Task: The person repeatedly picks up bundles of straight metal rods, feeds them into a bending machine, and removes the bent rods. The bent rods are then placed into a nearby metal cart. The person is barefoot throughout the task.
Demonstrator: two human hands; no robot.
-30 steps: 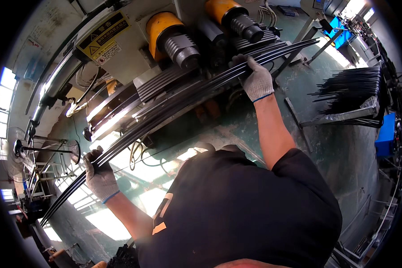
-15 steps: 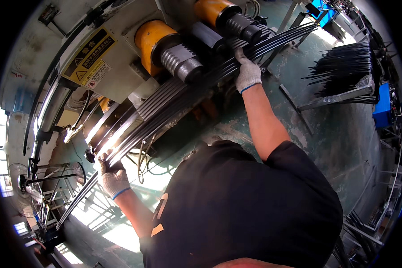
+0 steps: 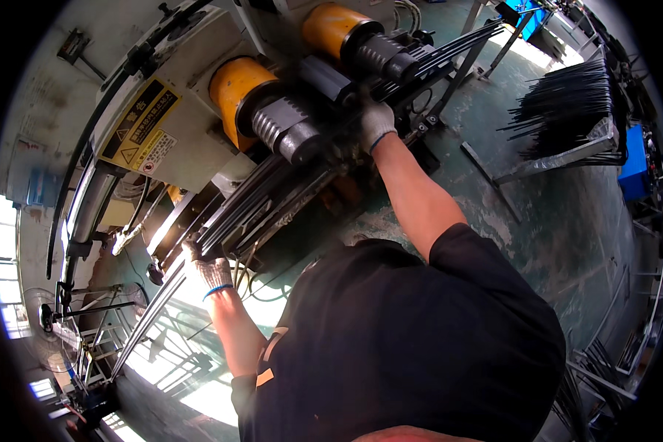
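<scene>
A bundle of long, thin dark metal rods [image 3: 149, 312] slants from the lower left to the upper right along the front of a machine. My left hand [image 3: 209, 272], in a pale knit glove with a blue cuff, is closed round the bundle's lower-left part. Farther up, my right hand [image 3: 378, 124], gloved alike, grips the rods just below the machine's grey ridged cylinders [image 3: 283, 129]. Its fingertips are blurred and partly hidden in the dark there. The rods' middle stretch lies close under the cylinders; whether it rests on the machine I cannot tell.
Two orange housings [image 3: 241, 92] carry the cylinders. A yellow-and-black warning label [image 3: 141, 121] marks the machine's side panel. At right, a metal rack [image 3: 567, 158] holds many dark rods. A fan [image 3: 48, 317] stands at lower left, and cables [image 3: 254, 283] hang beneath the machine.
Both hands have carried the rods closer in to the machine. My left hand has moved up and right, my right hand leftward. The view has shifted slightly.
</scene>
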